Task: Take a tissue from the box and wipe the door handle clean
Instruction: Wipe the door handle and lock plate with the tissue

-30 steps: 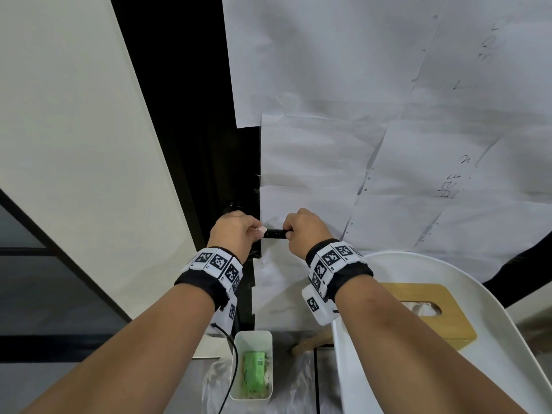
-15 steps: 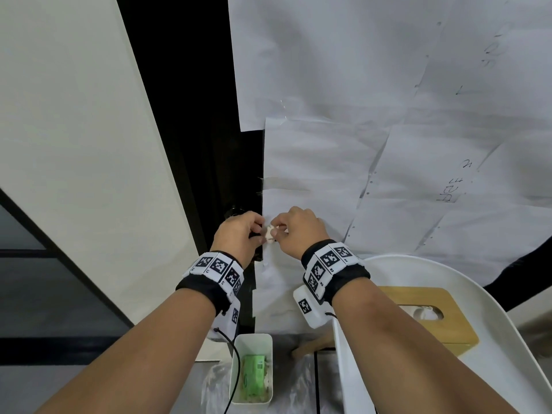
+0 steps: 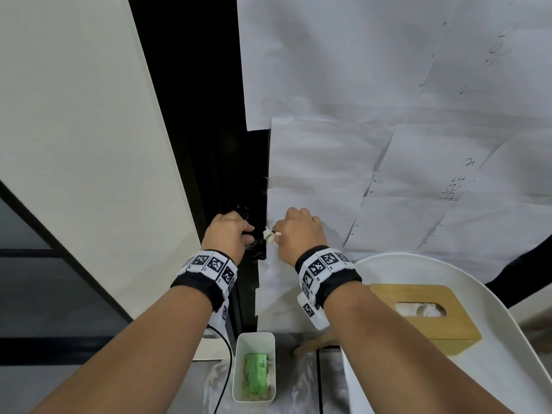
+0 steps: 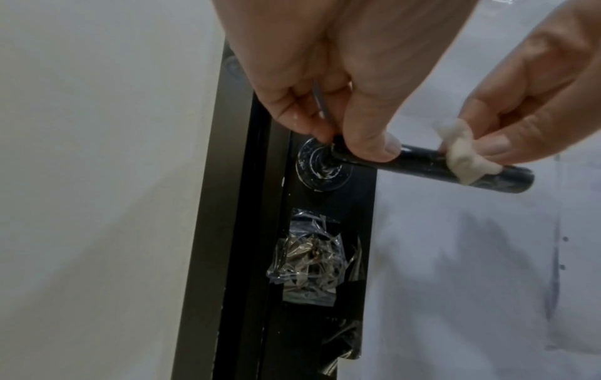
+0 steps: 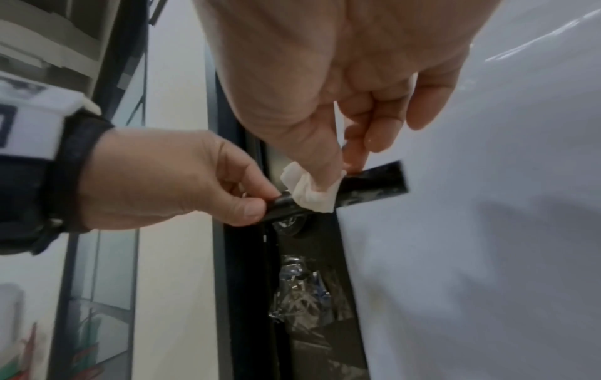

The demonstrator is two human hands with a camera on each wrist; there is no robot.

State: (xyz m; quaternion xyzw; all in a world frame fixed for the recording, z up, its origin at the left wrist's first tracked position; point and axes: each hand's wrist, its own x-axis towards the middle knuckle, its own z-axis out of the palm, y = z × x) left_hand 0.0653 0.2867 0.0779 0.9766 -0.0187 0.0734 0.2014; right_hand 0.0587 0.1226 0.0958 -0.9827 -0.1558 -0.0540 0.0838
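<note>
The black lever door handle (image 4: 422, 164) (image 5: 374, 182) sticks out to the right from its round rose on the dark door edge. My left hand (image 3: 230, 231) (image 4: 351, 144) (image 5: 247, 203) pinches the handle near the rose with thumb and fingers. My right hand (image 3: 294, 231) (image 4: 507, 144) (image 5: 344, 159) pinches a small wadded white tissue (image 3: 270, 234) (image 4: 465, 159) (image 5: 309, 190) and presses it on the handle's middle. In the head view the handle itself is hidden by the hands. The wooden tissue box (image 3: 424, 312) stands on a white tray at lower right.
White paper sheets (image 3: 388, 144) are taped over the door. Crumpled clear tape (image 4: 309, 259) covers the lock below the handle. A pale wall panel (image 3: 74, 130) lies to the left. Below, a small white bin (image 3: 254, 369) holds a green packet; the white tray (image 3: 522, 354) lies to its right.
The right hand slid leftward along the handle with the tissue, closing most of the gap to the left hand, then eased slightly back right. The left hand kept its hold near the rose.
</note>
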